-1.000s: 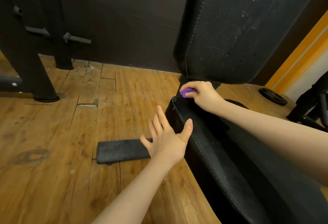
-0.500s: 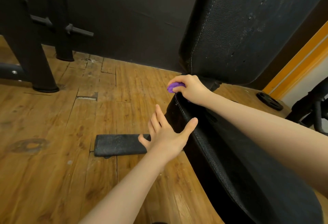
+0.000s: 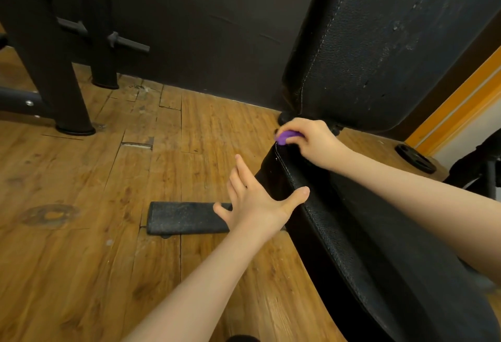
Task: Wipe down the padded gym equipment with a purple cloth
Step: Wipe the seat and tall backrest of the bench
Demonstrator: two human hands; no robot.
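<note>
Right hand (image 3: 311, 141) grip clamped on bunched purple cloth (image 3: 286, 136), at the far corner of the seat pad (image 3: 352, 233). Pad's long axis runs from that corner back toward the person, so unwiped length lies nearward. Left hand (image 3: 260, 203) fingers spread, thumb on the pad's stitched edge, probably bracing. Upright back pad (image 3: 379, 43) just beyond. Wood floor (image 3: 81, 233), dark wall.
</note>
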